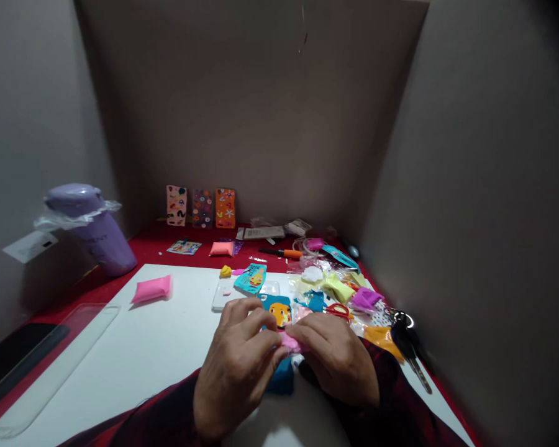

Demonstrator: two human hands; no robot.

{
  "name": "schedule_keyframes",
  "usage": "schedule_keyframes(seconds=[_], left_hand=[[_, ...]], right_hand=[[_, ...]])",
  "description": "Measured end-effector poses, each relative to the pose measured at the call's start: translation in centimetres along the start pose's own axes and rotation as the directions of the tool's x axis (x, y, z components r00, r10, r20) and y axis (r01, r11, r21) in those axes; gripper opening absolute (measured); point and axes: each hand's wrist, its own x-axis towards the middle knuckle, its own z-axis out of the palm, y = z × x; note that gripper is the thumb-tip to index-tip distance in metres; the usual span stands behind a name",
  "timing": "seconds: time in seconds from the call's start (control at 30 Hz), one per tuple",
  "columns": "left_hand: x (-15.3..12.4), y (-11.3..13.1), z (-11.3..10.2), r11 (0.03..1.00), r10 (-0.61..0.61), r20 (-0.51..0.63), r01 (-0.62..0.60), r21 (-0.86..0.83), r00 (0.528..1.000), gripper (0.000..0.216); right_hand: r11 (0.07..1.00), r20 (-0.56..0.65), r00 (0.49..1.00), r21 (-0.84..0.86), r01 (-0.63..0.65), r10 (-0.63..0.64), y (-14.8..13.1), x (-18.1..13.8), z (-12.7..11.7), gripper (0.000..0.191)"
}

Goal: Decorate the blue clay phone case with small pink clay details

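Note:
My left hand [236, 366] and my right hand [336, 355] meet over the white board [158, 347], fingers pinched together on a small lump of light pink clay [290, 342]. Under the hands lies a blue piece [281, 377], partly hidden. Just beyond the fingers sits a blue card with an orange cartoon figure [279, 309]. A clear phone case [223, 294] lies a little farther out.
A pink clay pack [151, 289] lies at the left of the board. A lilac bottle [95, 228] stands at far left. Clay packs, red scissors [339, 310] and keys [407, 344] crowd the right. Three decorated phone cases [201, 207] lean on the back wall.

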Motion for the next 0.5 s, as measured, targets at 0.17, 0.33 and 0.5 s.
schedule_keyframes(seconds=[0.17,0.33,0.5], left_hand=[[0.15,0.29,-0.07,0.999,0.046,0.006,-0.046,-0.026,0.999,0.013],[-0.05,0.43,0.48,0.990,-0.009,-0.054,0.001,-0.139,0.998,0.015],[0.17,-0.36,-0.17,0.836,-0.224,0.067,0.227,-0.500,0.972,0.017]], right_hand=[[1.000,-0.005,1.000,0.006,-0.008,0.008,-0.33,0.20,-0.15,0.027],[0.999,0.003,1.000,0.033,-0.002,0.002,-0.40,0.09,0.14,0.025],[0.999,-0.067,0.997,0.032,-0.026,0.028,0.31,0.04,0.06,0.025]])
